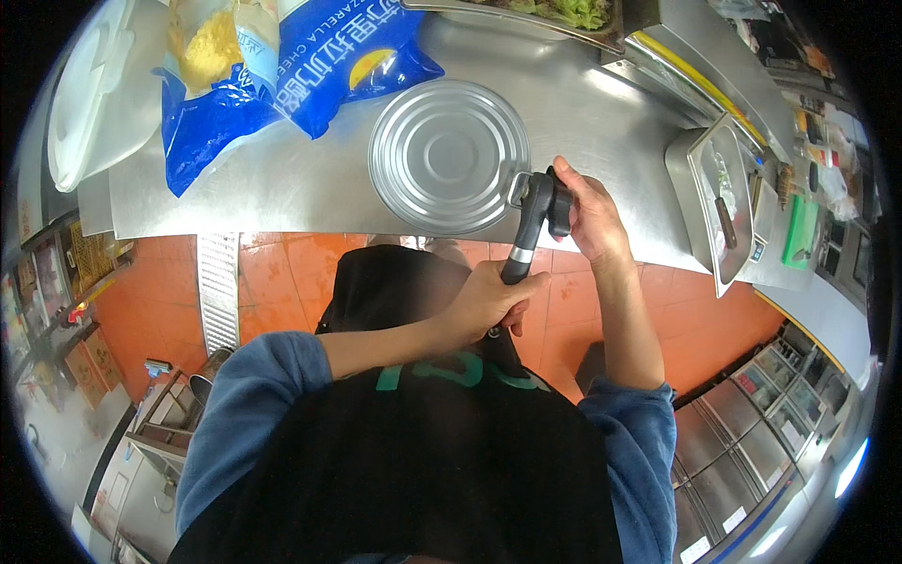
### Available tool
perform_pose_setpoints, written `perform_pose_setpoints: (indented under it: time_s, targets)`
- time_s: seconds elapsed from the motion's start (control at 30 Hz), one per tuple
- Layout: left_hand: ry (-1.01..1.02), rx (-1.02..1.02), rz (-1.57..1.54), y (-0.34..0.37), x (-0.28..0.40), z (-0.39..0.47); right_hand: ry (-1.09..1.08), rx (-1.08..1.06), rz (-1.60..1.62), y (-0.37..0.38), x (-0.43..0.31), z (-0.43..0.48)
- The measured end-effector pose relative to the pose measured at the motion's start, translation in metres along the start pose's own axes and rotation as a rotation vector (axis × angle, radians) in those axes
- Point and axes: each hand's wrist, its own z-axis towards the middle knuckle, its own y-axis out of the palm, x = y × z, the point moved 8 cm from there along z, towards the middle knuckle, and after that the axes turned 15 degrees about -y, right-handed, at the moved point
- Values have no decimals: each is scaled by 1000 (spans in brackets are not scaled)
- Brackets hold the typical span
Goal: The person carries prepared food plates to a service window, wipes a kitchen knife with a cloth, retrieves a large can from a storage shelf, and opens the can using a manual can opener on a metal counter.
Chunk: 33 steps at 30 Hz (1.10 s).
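Observation:
A large round metal can (pixel 451 155) stands on the steel worktop (pixel 296 190), its ridged lid facing up. At the can's near right rim sits a black can opener (pixel 533 218) with a metal band on its handle. My left hand (pixel 493 299) is closed around the handle's lower end, below the worktop's front edge. On the opener's right side, my right hand (pixel 595 215) has its thumb and fingers on the black turning knob (pixel 560 210). The cutting part under the opener's head is hidden.
Behind the can to the left lie blue plastic bags of mozzarella cheese (pixel 338 63), one open with shredded cheese (pixel 211 53). A translucent white tub (pixel 106 92) stands far left. A steel tray of lettuce (pixel 564 10) is at the back; a steel pan with a brown-handled utensil (pixel 712 204) stands right.

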Motion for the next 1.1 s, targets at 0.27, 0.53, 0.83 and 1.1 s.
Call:
perform_pose_setpoints:
  time_s: [0.27, 0.53, 0.83, 1.1]
  targets:
    - [-33, -29, -56, -2, 2, -10, -1152, -4, -1011, 27, -71, -57]
    - [7, 117, 111, -16, 5, -9, -107, 14, -41, 7, -2, -5]
    - [-2, 44, -32, -25, 9, -17, -1131, 39, -876, 30, -72, -53]
    - [-30, 46, 14, -35, 10, -19, -922, -57, -837, 45, -65, -18]
